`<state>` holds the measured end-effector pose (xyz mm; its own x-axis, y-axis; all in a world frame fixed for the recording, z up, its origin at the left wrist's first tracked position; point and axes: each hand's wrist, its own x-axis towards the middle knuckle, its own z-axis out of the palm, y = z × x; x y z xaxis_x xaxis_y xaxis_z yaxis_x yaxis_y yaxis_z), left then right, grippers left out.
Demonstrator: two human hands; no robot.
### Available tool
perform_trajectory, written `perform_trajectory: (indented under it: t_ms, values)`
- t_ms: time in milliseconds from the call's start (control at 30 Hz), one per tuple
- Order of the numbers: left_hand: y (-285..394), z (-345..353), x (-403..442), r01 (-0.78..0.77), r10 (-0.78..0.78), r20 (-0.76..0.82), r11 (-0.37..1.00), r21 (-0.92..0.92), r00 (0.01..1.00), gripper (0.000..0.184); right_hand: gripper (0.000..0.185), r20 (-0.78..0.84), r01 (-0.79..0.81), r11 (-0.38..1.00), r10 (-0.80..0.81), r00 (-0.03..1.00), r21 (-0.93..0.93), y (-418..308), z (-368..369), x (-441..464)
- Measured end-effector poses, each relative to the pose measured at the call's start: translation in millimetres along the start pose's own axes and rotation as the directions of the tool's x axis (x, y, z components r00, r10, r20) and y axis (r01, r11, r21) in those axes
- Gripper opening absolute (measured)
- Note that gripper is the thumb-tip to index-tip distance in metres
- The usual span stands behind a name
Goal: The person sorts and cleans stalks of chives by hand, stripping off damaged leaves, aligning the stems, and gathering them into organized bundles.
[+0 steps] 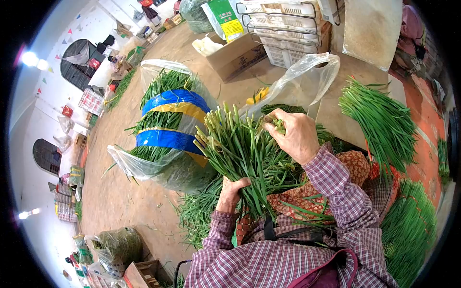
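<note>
My left hand (231,193) is wrapped round the lower part of a bunch of long green stalks (235,149), whose pale cut ends point up and to the left. To its right, my right hand (295,134) pinches a few short greenish pieces between thumb and fingers, close beside the bunch. More loose green leaves (283,168) lie beneath both hands and over my lap, on a red patterned cloth (300,204). Left of the bunch, a clear plastic bag (187,170) holds greens bound with blue and yellow bands (173,100).
Tied green bunches lie at the right (379,120) and lower right (408,230). Ahead are a cardboard box (235,57), stacked white crates (283,33) and an open plastic bag (312,79). A filled bag (120,247) stands lower left. Another person (115,62) sits far off.
</note>
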<state>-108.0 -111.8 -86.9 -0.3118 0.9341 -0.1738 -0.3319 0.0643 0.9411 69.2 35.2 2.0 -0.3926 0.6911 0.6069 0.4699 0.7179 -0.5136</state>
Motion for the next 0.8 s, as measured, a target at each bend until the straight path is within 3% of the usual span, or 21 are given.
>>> perform_trajectory:
  t_ms: [133, 367, 500, 567, 667, 767, 800]
  values:
    - [-3.8, 7.7, -3.0, 0.008, -0.007, 0.014, 0.996, -0.09, 1.0, 0.048, 0.013, -0.074, 0.038, 0.998, -0.034, 0.997, 0.053, -0.9, 3.8, -1.4]
    - [-14.4, 4.2, -1.2, 0.065, -0.061, 0.03, 0.989, -0.136, 0.998, 0.049, 0.014, -0.139, 0.23, 0.968, -0.242, 0.96, -0.101, -3.3, 8.0, -5.3]
    - [-11.1, 8.6, -2.4, 0.015, -0.018, -0.014, 0.989, -0.146, 1.0, 0.048, 0.014, 0.008, 0.196, 0.969, -0.197, 0.98, -0.151, -9.7, 16.5, -15.7]
    - [-8.7, 8.5, -3.0, 0.016, -0.02, -0.024, 0.989, -0.148, 1.0, 0.047, 0.014, 0.088, 0.183, 0.982, -0.177, 0.98, -0.056, -13.4, 18.6, -20.5]
    - [-7.9, 6.7, -4.5, 0.062, -0.058, 0.025, 0.977, -0.206, 0.998, 0.041, 0.013, 0.109, 0.245, 0.969, -0.242, 0.964, -0.018, -20.7, 26.3, -34.4]
    - [-12.3, 5.8, -3.8, 0.032, -0.049, -0.058, 0.964, -0.264, 0.997, 0.037, 0.013, 0.094, 0.322, 0.947, -0.321, 0.942, 0.001, -28.7, 35.7, -55.3]
    - [-19.5, -1.2, -0.1, 0.054, -0.073, -0.04, 0.932, -0.359, 0.996, 0.037, 0.014, 0.115, 0.33, 0.944, -0.329, 0.937, 0.012, -31.0, 37.3, -62.0]
